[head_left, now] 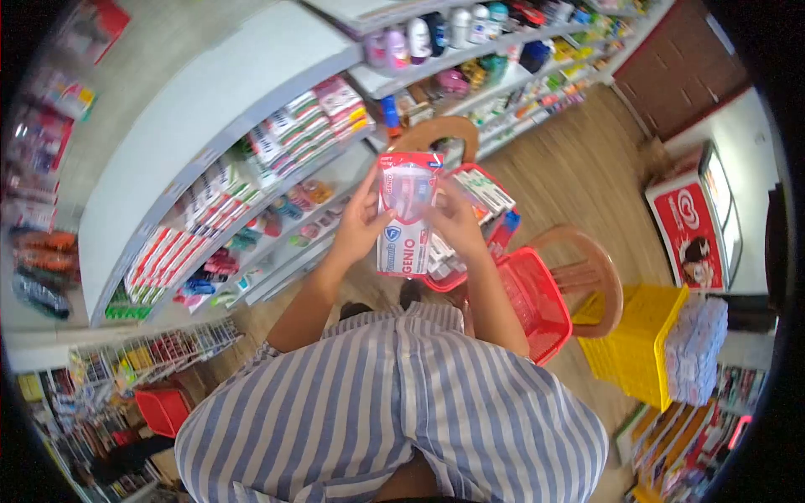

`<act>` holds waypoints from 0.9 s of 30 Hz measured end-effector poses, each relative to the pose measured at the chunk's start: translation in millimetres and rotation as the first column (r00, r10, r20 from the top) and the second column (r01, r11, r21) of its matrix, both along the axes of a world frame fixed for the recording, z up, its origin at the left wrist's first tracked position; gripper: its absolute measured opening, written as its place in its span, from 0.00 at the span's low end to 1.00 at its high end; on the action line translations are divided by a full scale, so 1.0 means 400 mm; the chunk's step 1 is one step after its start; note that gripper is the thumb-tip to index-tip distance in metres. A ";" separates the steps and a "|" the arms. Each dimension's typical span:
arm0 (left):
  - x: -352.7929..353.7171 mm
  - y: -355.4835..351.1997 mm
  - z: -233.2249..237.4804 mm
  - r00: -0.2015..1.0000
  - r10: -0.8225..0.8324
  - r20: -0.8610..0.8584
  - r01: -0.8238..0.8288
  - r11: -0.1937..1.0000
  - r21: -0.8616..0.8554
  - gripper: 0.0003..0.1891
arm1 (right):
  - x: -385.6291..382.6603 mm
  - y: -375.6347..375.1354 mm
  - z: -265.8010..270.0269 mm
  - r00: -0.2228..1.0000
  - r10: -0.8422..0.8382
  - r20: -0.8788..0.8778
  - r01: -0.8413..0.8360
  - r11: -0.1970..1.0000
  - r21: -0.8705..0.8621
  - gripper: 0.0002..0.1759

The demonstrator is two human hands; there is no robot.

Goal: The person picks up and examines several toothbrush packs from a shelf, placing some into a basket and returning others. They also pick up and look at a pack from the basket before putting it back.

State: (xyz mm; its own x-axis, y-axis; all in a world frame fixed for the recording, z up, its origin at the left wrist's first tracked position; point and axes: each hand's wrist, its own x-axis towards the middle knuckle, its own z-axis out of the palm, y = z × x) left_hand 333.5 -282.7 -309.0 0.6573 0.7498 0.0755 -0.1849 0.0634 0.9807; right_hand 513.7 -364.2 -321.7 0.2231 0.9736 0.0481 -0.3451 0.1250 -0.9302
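A red-and-white blister pack (405, 251) is held upright in front of me, with GENIO lettered down it and a clear window in its upper part. My left hand (359, 222) is closed on its left edge, the thumb lying on the front. At the right edge, my right hand (457, 225) grips the same pack, its fingertips slightly blurred. Behind the right hand and pack, a red basket (501, 183) contains several white boxed items, partly hidden.
To the left, a curved shelf (210, 92) bears stacked toothpaste-like boxes (168, 256). Roll-on bottles (418, 40) line the far shelf. A second red basket (549, 314) rests by a brown chair (608, 285). Yellow crates (633, 335) and a red freezer (688, 230) stand right.
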 end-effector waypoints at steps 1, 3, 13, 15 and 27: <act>-0.034 0.003 0.010 0.999 0.032 -0.005 -0.031 0.999 0.027 0.45 | -0.031 0.026 -0.001 1.000 -0.009 0.026 0.007 0.998 0.062 0.36; -0.098 0.003 0.037 0.994 0.107 0.032 -0.108 0.993 0.037 0.46 | -0.090 0.071 0.032 0.994 -0.014 0.110 -0.004 0.987 0.162 0.39; -0.531 -0.032 0.127 0.896 0.445 0.016 -0.436 0.871 0.226 0.46 | -0.479 0.169 0.143 0.940 0.299 0.165 -0.333 0.907 0.257 0.43; -0.621 -0.062 0.188 0.877 0.478 -0.046 -0.460 0.864 0.206 0.46 | -0.573 0.172 0.163 0.922 0.322 0.215 -0.374 0.886 0.275 0.42; -1.150 -0.167 0.339 0.755 0.656 -0.018 -0.575 0.674 0.464 0.41 | -1.088 0.168 0.355 0.817 0.419 0.395 -0.562 0.729 0.390 0.35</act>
